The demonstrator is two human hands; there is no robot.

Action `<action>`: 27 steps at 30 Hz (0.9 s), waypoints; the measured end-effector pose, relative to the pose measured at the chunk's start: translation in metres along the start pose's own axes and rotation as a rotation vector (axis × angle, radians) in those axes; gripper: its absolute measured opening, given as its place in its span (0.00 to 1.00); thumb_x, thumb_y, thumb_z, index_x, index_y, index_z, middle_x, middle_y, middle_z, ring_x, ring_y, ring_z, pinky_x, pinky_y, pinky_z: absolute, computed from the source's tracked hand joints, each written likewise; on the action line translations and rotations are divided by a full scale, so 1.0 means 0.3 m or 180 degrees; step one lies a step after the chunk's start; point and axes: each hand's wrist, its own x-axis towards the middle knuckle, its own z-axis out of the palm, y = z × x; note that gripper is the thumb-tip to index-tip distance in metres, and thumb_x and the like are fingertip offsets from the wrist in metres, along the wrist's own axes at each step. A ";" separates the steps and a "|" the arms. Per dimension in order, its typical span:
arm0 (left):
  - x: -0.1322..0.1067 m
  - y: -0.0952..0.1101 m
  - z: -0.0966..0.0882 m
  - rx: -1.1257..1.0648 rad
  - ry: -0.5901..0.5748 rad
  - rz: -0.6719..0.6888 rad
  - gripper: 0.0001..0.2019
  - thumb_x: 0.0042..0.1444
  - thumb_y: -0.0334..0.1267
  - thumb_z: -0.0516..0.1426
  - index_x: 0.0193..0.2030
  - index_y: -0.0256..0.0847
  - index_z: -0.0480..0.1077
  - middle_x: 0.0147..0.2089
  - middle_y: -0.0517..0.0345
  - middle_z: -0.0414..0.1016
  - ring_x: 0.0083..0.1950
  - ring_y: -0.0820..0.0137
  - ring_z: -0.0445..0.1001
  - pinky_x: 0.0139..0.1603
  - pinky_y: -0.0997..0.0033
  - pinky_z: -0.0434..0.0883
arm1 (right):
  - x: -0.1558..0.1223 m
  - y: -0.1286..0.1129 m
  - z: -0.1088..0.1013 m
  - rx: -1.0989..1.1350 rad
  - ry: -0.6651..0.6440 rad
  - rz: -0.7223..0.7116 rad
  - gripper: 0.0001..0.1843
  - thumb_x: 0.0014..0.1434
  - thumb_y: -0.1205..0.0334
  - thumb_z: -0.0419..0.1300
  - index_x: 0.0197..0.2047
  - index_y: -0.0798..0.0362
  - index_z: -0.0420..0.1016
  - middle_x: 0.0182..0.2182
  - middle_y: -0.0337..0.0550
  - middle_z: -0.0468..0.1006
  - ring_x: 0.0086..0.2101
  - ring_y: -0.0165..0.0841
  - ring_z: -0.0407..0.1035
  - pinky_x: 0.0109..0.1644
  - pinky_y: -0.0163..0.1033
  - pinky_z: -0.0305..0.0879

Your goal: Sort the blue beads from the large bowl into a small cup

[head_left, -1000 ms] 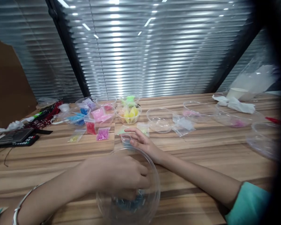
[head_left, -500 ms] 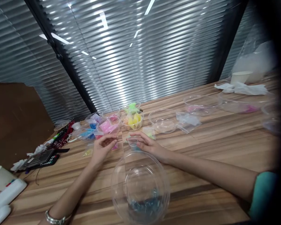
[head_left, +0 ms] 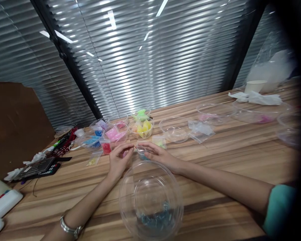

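My right hand [head_left: 162,156] curls its fingers around a small clear cup [head_left: 141,152] that has something bluish at its bottom. Just left of the cup's rim, my left hand [head_left: 119,160] has thumb and fingertips pinched together; whatever is between them is too small to make out. In front of both hands, close to me, a large clear plastic bowl [head_left: 150,174] holds dark blue-green pieces [head_left: 157,217]. A little bag of red bits [head_left: 106,148] lies behind my left hand, and a pale yellow-green packet [head_left: 160,142] sits behind my right.
Several clear bowls with pink [head_left: 115,133], blue [head_left: 92,140], yellow [head_left: 143,129] and green [head_left: 141,114] contents stand at the back. Right of them are a clear bowl [head_left: 175,133] and a plastic bag [head_left: 202,129]. A calculator [head_left: 48,172] lies left.
My left hand has moved right, bringing its pinched fingertips close to the small cup's rim. My right hand stays at the cup. The view has shifted slightly.
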 end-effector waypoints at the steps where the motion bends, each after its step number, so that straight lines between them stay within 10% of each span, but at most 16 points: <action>1: -0.001 0.005 0.001 0.0018 -0.0029 0.0021 0.06 0.57 0.38 0.62 0.40 0.41 0.79 0.42 0.52 0.82 0.45 0.65 0.79 0.49 0.65 0.75 | -0.001 -0.003 0.000 -0.0010 -0.0022 0.0004 0.27 0.60 0.50 0.65 0.60 0.48 0.68 0.63 0.47 0.67 0.63 0.38 0.61 0.70 0.52 0.53; 27: -0.002 -0.021 0.008 0.0165 -0.0417 0.0310 0.07 0.62 0.37 0.60 0.43 0.42 0.79 0.43 0.52 0.81 0.45 0.65 0.79 0.48 0.68 0.74 | -0.011 -0.006 -0.011 -0.0065 -0.0097 0.0071 0.24 0.64 0.52 0.62 0.61 0.46 0.68 0.63 0.45 0.68 0.63 0.37 0.62 0.70 0.52 0.53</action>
